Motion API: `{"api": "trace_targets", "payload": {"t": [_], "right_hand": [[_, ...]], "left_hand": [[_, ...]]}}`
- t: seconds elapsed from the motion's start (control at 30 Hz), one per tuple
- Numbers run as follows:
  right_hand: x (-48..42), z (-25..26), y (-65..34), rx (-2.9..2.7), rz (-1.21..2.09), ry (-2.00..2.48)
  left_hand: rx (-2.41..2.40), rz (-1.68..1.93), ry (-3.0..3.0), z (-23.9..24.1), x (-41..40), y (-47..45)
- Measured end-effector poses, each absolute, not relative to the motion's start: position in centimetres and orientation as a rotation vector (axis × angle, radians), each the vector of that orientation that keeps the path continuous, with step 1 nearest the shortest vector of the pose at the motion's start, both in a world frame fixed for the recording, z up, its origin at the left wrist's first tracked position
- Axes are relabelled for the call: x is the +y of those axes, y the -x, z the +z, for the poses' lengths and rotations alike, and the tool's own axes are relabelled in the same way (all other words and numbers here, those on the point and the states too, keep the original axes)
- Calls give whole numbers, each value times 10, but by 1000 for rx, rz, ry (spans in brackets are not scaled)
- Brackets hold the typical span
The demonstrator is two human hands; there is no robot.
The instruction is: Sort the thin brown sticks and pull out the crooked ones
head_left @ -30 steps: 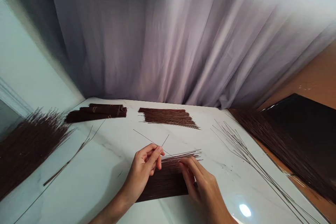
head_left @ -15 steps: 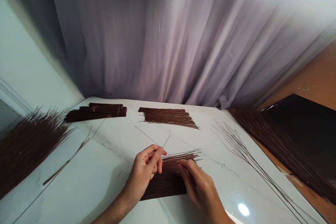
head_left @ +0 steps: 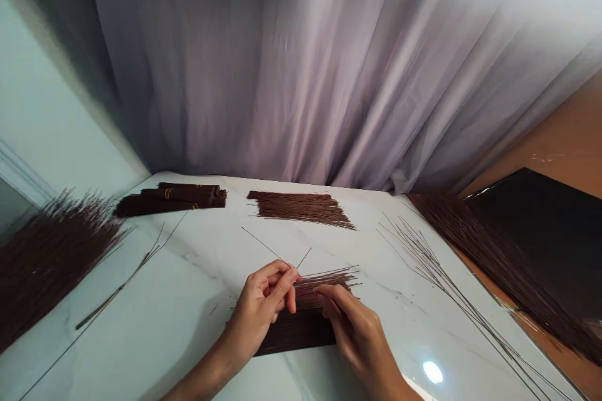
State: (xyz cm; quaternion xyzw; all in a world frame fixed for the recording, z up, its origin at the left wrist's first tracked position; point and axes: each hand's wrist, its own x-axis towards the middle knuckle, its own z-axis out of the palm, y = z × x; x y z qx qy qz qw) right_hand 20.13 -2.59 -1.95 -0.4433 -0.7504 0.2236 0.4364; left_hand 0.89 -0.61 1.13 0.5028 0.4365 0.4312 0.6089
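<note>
Between the thumb and fingers of my left hand point(head_left: 270, 294) is a thin brown stick point(head_left: 261, 243), its long end pointing to the upper left. A shorter stick end point(head_left: 305, 257) sticks up to the right from the same pinch. My right hand point(head_left: 355, 322) is closed just right of it, thumb and forefinger pinched at what looks like a thin stick in line with the long one; the fingers cover most of it. Under both hands lies a loose pile of thin brown sticks point(head_left: 296, 332) on the white marbled table point(head_left: 188, 301).
Tied brown bundles point(head_left: 176, 197) lie at the back left, and a flat row of sticks point(head_left: 301, 208) at the back middle. A large stack point(head_left: 51, 263) fills the left edge. Long loose sticks point(head_left: 456, 294) and another stack point(head_left: 498, 269) lie at right. A grey curtain point(head_left: 282, 75) hangs behind.
My left hand has shifted slightly right, and the short stick end has moved right and slightly down. My right hand stays nearly in place, still pinched.
</note>
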Motion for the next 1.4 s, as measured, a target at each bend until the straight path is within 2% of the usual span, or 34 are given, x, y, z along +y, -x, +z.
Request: {"api": "trace_targets", "payload": {"t": [0.17, 0.27, 0.33, 0.43, 0.5, 0.53, 0.6, 0.7, 0.8, 0.87, 0.97, 1.03, 1.1, 1.2, 1.27, 1.4], "right_hand": [[-15, 3, -214, -1737, 1187, 1134], [0, 32, -227, -1879, 1332, 1055], [8, 55, -232, -2092, 1125, 1016], [4, 75, -232, -2386, 460, 944], [-11, 68, -226, -2379, 107, 904], [-19, 58, -222, -2323, 33, 895], [-35, 31, -217, -2181, 90, 913], [-38, -1, -216, -2144, 374, 981], [-17, 12, -221, -2349, 508, 1018], [1, 41, -224, -2487, 462, 1006], [13, 76, -224, -2607, 183, 863], [5, 74, -220, -2552, -15, 767], [-10, 52, -217, -2401, -79, 778], [-28, 10, -218, -2291, 102, 865], [-26, -1, -221, -2379, 299, 906], [5, 33, -231, -2529, 598, 877]], "left_hand": [[963, 943, -1194, 23, -13, -3], [891, 826, -1323, 31, -23, -2], [850, 734, -1441, 35, -29, -5], [857, 718, -1552, 34, -28, -10], [914, 772, -1529, 30, -21, -11], [949, 807, -1488, 28, -17, -10], [993, 869, -1382, 25, -11, -7], [950, 884, -1276, 24, -13, -5], [857, 793, -1236, 24, -24, -8], [809, 701, -1248, 23, -30, -10], [829, 654, -1311, 16, -30, -11], [924, 722, -1360, 10, -23, -8], [1018, 819, -1362, 6, -15, -2], [1047, 882, -1312, 8, -9, 6], [1002, 859, -1278, 12, -12, 7], [889, 714, -1205, 13, -27, -2]]}}
